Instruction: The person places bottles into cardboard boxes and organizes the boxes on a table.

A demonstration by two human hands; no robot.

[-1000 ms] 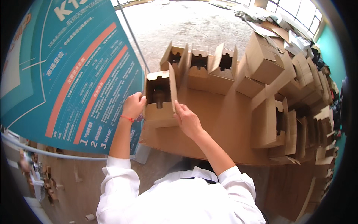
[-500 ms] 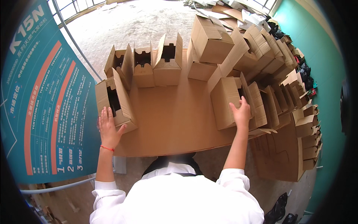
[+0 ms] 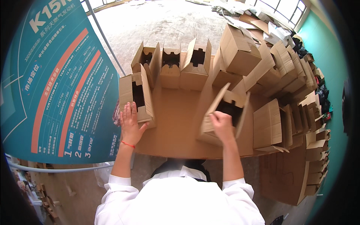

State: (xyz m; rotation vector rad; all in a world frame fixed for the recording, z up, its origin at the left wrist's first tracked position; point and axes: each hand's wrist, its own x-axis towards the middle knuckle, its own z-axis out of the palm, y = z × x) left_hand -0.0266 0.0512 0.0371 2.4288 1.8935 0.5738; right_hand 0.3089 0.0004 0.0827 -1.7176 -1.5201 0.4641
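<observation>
- Brown tabletop [image 3: 178, 125] beside a teal banner [image 3: 71, 101]
- Left hand [image 3: 130, 123] flat, unclenched, on the left-edge carton [image 3: 147, 101]
- Right hand [image 3: 224, 126] grasping a flapped carton [image 3: 208, 125] near the front edge

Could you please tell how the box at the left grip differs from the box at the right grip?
The left box stands beside the teal banner; the right box is farther from it. The left grip lies open against the left box, while the right grip curls at the right box's near edge. The left box's opening looks narrower from here than the right box's. Both are open-topped brown cardboard.
</observation>
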